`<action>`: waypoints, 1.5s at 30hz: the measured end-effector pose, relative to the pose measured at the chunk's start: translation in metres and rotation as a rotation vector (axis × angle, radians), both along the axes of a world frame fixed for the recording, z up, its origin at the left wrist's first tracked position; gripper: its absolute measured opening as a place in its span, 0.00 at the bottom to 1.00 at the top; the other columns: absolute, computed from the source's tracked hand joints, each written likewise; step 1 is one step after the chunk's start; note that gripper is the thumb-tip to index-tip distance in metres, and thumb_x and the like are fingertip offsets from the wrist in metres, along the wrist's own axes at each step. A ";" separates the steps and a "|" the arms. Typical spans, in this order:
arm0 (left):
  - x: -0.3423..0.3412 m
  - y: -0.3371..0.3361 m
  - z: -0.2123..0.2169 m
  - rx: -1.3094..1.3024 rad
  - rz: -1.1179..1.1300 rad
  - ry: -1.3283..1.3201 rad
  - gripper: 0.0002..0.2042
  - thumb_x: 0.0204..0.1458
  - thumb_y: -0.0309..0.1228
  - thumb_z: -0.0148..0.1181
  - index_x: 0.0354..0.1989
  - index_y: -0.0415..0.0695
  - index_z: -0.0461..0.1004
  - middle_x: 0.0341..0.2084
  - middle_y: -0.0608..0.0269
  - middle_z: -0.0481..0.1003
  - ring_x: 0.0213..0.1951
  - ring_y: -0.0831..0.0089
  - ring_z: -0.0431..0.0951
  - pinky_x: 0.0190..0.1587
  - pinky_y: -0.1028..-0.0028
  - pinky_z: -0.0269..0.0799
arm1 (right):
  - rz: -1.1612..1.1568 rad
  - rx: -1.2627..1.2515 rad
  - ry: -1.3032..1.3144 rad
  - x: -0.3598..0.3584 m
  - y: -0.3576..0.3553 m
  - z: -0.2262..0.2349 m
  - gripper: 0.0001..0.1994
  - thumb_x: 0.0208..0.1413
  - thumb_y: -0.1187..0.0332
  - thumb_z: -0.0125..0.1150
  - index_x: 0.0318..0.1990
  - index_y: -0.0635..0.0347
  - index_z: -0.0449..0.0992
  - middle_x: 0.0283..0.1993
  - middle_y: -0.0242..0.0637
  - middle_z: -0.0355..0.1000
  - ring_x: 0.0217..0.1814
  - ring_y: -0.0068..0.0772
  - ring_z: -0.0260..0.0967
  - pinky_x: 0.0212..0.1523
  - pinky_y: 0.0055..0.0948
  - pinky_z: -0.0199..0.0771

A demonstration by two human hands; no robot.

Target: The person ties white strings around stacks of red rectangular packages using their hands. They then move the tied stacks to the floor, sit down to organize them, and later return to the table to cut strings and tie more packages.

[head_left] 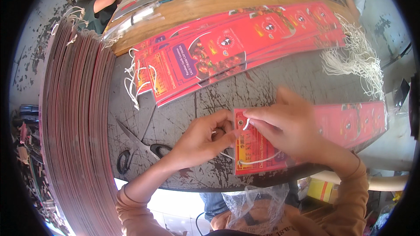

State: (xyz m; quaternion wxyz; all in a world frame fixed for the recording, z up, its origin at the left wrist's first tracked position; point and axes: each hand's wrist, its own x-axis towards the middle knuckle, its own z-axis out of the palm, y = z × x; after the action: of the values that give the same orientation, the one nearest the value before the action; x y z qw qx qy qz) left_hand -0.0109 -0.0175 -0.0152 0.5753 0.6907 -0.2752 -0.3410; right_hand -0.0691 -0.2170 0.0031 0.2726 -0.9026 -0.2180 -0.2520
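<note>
A long red printed banner (pixel 345 124) lies across the near part of the table, its corner eyelets at the left end. My left hand (pixel 203 137) is closed at that end, thumb and fingers pinching the edge. Above the banner's upper corner, my right hand (pixel 286 124) pinches a white cord (pixel 247 123) between thumb and fingertips, close to the upper eyelet. More of this cord loops through the lower corner and runs left under my left hand. How much of the cord my left fingers hold is hidden.
Beyond my hands lies a fanned pile of red banners (pixel 227 46) with white cord bundles (pixel 361 59) at its right end. Scissors (pixel 138 142) lie open left of my left hand. A tall banner stack (pixel 76 126) rises at the left. Two people (pixel 103 6) are across the table.
</note>
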 end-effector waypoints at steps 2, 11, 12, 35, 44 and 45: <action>-0.001 0.000 0.002 0.007 -0.002 -0.002 0.06 0.52 0.26 0.54 0.35 0.38 0.68 0.16 0.72 0.66 0.18 0.90 0.57 0.19 0.83 0.52 | 0.004 -0.014 -0.033 0.000 0.000 0.000 0.10 0.36 0.73 0.65 0.31 0.55 0.76 0.17 0.25 0.66 0.22 0.28 0.57 0.20 0.27 0.55; -0.002 0.001 -0.001 0.036 0.019 -0.046 0.06 0.52 0.27 0.55 0.32 0.39 0.66 0.16 0.71 0.65 0.18 0.89 0.57 0.18 0.82 0.51 | -0.023 -0.235 -0.159 -0.002 0.001 -0.004 0.12 0.33 0.71 0.61 0.31 0.59 0.74 0.18 0.24 0.61 0.25 0.25 0.56 0.25 0.26 0.51; -0.002 0.001 -0.002 0.026 0.020 -0.043 0.06 0.52 0.27 0.54 0.32 0.38 0.66 0.16 0.71 0.65 0.17 0.89 0.57 0.18 0.82 0.51 | -0.025 -0.256 -0.189 -0.002 0.001 -0.004 0.12 0.33 0.70 0.61 0.31 0.60 0.74 0.18 0.24 0.61 0.26 0.25 0.56 0.25 0.27 0.51; 0.001 0.000 0.006 -0.023 -0.030 0.091 0.09 0.54 0.27 0.52 0.40 0.35 0.68 0.20 0.69 0.67 0.26 0.85 0.67 0.27 0.83 0.62 | -0.044 -0.453 -0.310 -0.002 0.008 -0.001 0.10 0.32 0.68 0.58 0.27 0.60 0.71 0.21 0.27 0.59 0.30 0.26 0.60 0.25 0.26 0.55; 0.002 0.001 0.003 -0.027 -0.012 0.124 0.10 0.53 0.26 0.52 0.41 0.34 0.67 0.21 0.68 0.68 0.26 0.85 0.69 0.28 0.83 0.63 | 0.019 -0.435 -0.224 -0.005 0.009 0.001 0.13 0.35 0.67 0.58 0.32 0.60 0.72 0.21 0.27 0.60 0.31 0.25 0.61 0.24 0.25 0.56; 0.001 0.001 0.003 -0.042 -0.006 0.123 0.10 0.53 0.26 0.52 0.42 0.34 0.66 0.21 0.68 0.68 0.26 0.85 0.69 0.28 0.83 0.63 | 0.018 -0.441 -0.214 -0.005 0.009 0.002 0.13 0.35 0.67 0.58 0.33 0.60 0.72 0.21 0.26 0.60 0.31 0.25 0.61 0.25 0.25 0.56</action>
State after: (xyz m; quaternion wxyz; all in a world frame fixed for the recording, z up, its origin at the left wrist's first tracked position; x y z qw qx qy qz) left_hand -0.0094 -0.0161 -0.0122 0.6045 0.6553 -0.2484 -0.3786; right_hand -0.0742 -0.2082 0.0048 0.0465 -0.9064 -0.3036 -0.2900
